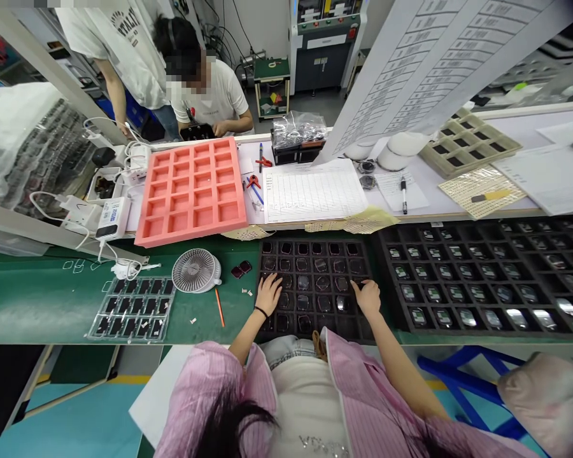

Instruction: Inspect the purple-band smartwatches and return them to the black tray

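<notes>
1. Have left hand laid over tray's left edge, fingers slightly spread over the outer cells.
2. Have right hand at tray's right edge, fingertips on the rim side. Can't tell whether clamped on it or just resting, either hand.
3. Find tray lying flat at green table's near edge, cells loaded with dark parts.
4. Just off tray's left edge, see two lenses; farther left, orange stick and fan.
5. Toward table's near left corner, see clear tray holding black pieces.
6. Right of tray, see side tray, also loaded, reaching toward table's right end.
7. Along table's far edge, see shelf with pink tray, form, marker.
8. Past shelf, see two people in white shirts.
</notes>
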`<state>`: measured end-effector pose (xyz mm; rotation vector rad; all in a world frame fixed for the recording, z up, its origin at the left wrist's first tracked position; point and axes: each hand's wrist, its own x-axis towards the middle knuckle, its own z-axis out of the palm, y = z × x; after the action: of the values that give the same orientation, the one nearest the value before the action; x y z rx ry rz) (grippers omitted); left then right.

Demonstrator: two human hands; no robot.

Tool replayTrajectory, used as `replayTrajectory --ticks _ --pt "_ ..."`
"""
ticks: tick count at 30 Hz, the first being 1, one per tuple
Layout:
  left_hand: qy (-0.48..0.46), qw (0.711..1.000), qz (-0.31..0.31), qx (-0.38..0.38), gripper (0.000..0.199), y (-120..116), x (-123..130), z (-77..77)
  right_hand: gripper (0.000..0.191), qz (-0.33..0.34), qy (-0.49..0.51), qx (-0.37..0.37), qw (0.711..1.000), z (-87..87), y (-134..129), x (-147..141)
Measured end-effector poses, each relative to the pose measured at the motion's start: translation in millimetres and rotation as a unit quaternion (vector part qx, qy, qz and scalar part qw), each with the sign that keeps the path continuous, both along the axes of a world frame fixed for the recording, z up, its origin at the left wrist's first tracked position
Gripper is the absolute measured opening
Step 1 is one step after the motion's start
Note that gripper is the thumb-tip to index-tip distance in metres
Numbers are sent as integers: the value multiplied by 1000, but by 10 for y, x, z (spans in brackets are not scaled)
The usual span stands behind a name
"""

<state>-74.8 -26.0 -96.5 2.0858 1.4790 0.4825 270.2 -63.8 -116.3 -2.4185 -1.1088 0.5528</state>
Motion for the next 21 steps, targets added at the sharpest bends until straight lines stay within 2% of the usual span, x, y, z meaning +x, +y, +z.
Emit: replayTrajectory --ticks 4,8,10,13,17,21 --pt "29 986 161 1 31 -115 -400 68 74 5 7 -14 1000 -74 77 147" --pt "65 964 256 -19 29 -249 -801 62 62 40 20 -19 999 -79 109 311" --pt "75 960 269 -31 26 -294 -891 36 58 60 24 -16 998 -52 101 351" --pt "85 963 253 -49 22 -299 -882 -5 61 87 21 8 996 12 70 329" --pt "104 965 230 -68 20 -218 -775 -28 68 120 22 44 992 64 65 165" --pt "126 964 220 -79 18 -153 -728 -12 67 149 26 58 987 30 136 -24"
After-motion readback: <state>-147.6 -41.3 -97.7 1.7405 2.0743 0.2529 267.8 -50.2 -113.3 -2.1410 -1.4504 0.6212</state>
